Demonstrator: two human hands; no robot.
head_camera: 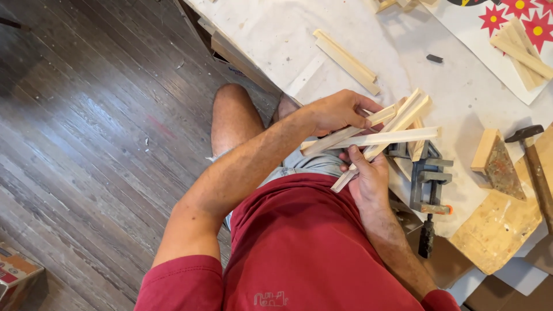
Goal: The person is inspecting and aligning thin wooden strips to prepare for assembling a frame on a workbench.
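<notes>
My left hand grips the near ends of a few pale wooden strips that fan out to the right over the table edge. My right hand sits just below, holding the lower end of another strip that crosses the bundle diagonally. Both hands are in front of my lap, right beside a grey metal clamp with a black handle, fixed at the table edge.
The white-covered workbench carries a pair of wooden strips, more strips on flowered paper at the back right, a wooden block and a hammer. Dark wooden floor lies to the left, a cardboard box at the corner.
</notes>
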